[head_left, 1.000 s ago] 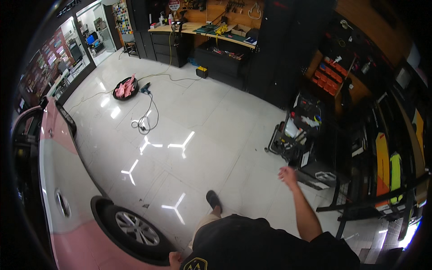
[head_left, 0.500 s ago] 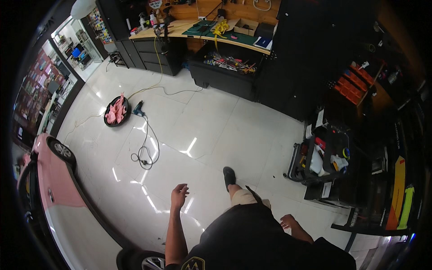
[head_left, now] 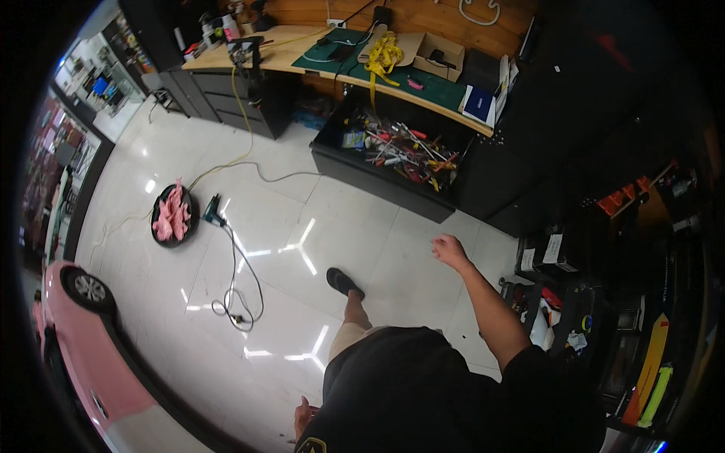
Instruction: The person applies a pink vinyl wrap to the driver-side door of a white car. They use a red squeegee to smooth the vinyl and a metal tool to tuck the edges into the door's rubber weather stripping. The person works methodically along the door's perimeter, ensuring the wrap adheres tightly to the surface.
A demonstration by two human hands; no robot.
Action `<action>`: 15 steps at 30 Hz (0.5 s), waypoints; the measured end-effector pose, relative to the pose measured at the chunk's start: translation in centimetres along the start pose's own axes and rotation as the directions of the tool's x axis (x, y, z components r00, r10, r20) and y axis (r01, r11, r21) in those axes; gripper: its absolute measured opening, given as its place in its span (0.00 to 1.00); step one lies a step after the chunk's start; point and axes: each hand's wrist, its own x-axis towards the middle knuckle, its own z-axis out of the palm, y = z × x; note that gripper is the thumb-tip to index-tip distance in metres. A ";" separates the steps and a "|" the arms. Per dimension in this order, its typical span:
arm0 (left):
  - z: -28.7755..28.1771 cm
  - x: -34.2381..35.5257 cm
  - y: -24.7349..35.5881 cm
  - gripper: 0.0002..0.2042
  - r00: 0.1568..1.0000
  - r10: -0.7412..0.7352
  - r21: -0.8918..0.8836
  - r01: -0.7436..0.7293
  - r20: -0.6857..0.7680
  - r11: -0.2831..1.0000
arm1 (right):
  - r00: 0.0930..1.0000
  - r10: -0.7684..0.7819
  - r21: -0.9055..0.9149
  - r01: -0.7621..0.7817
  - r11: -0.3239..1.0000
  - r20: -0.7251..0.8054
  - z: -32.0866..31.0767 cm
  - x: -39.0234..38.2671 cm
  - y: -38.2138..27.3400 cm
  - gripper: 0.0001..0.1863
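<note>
Apparently striding, holding the right hand (head_left: 451, 251) half-open, seemingly empty, nearest the drawer (head_left: 377, 183) jutting at one o'clock; showing too little of the left hand (head_left: 303, 414) for telling its grip. Best keeping off the drawer's front edge, minding the cord (head_left: 261, 293) at nine o'clock from the foot (head_left: 344, 281), using floor (head_left: 377, 245) between.

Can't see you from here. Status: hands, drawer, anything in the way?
Right hand clear of drawer, looks empty. Left hand partly hidden. Drawer open, tools inside. Corded tool on floor, left.
</note>
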 end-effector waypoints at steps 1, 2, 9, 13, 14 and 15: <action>-0.9 3.0 2.4 0.36 1.000 -0.013 0.001 0.013 -0.012 1.000 | 0.994 -0.086 0.019 0.087 0.996 -0.062 0.4 2.5 -1.6 0.09; -1.7 4.7 6.6 0.33 0.977 0.185 0.223 -0.157 -0.110 0.962 | 0.977 -0.177 0.009 0.179 0.984 -0.118 0.6 5.0 -3.0 0.08; -6.5 2.4 41.2 0.17 0.844 0.449 -0.024 -0.476 -0.293 0.879 | 0.962 -0.095 -0.088 0.074 0.993 -0.257 2.3 17.6 -8.1 0.07; -8.7 -1.9 51.1 0.12 0.782 0.593 0.047 -0.596 -0.192 0.801 | 0.940 -0.088 -0.237 0.008 0.971 -0.328 1.6 24.5 -10.9 0.10; -9.1 -2.2 52.6 0.13 0.775 0.595 0.042 -0.601 -0.212 0.798 | 0.936 -0.116 -0.346 -0.006 0.938 -0.332 1.3 25.6 -10.8 0.11; -9.3 -3.3 53.6 0.13 0.822 0.510 0.044 -0.517 -0.252 0.855 | 0.982 0.004 -0.414 -0.084 0.907 -0.191 0.6 26.7 -10.5 0.12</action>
